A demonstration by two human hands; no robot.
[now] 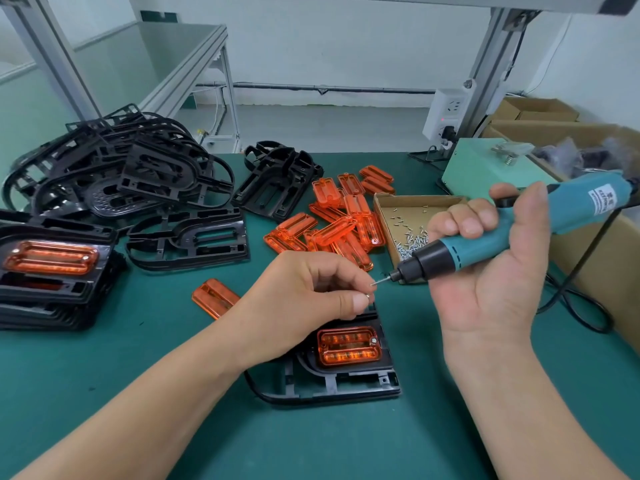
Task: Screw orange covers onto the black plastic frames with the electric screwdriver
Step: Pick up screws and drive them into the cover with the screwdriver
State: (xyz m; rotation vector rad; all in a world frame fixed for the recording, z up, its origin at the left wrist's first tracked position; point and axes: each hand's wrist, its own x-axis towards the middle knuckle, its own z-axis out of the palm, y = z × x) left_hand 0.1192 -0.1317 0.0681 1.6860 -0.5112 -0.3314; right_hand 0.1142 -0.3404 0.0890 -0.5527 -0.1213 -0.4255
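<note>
Electric screwdriver (502,237): one. Screw box (408,216): one. Frames with cover fitted (360,391): two, left of screw box. Loose orange covers (343,230), bare black frames (156,171): heaped, uncountable.

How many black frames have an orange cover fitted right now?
2. One frame lies on the mat under the left hand; a second frame tops the stack at the left edge. Lower frames in that stack may hide more.
</note>
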